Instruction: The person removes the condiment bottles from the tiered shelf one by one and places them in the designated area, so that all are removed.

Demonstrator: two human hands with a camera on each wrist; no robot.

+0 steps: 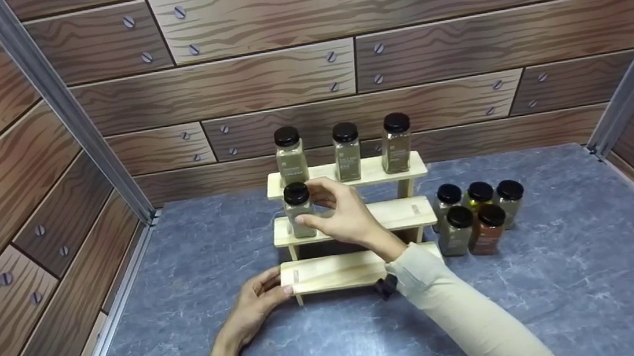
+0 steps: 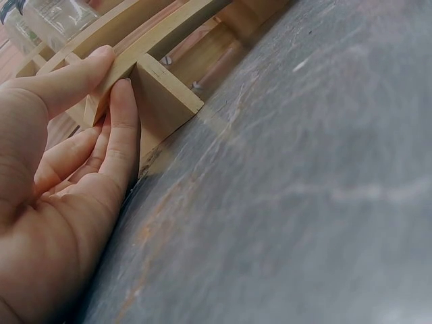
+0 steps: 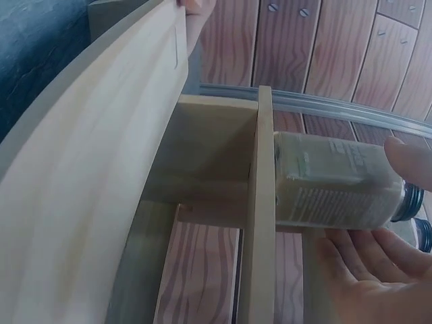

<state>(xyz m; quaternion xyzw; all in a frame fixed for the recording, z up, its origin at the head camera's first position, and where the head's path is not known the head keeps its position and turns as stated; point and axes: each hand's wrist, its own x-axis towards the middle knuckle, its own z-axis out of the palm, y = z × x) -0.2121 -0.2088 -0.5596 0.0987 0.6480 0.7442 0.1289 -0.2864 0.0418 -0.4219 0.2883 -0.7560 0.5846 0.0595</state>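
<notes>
A three-tier wooden spice rack (image 1: 332, 272) stands on the table. My left hand (image 1: 254, 306) holds the left end of its lowest shelf. In the left wrist view, the thumb lies on top of the board and the fingers (image 2: 121, 135) are beneath it. At the left end of the middle shelf is an upright spice jar (image 1: 300, 217) with a black lid. My right hand (image 1: 343, 213) has its thumb and fingers around this jar. The right wrist view shows the jar (image 3: 337, 179) with its base right at the shelf board, between thumb and fingers.
On the top shelf stand three jars, at the left (image 1: 291, 160), middle (image 1: 347, 154) and right (image 1: 397, 147). Several more jars, one a reddish jar (image 1: 486, 234), are grouped on the table right of the rack. A wood-patterned wall (image 1: 284, 79) rises behind.
</notes>
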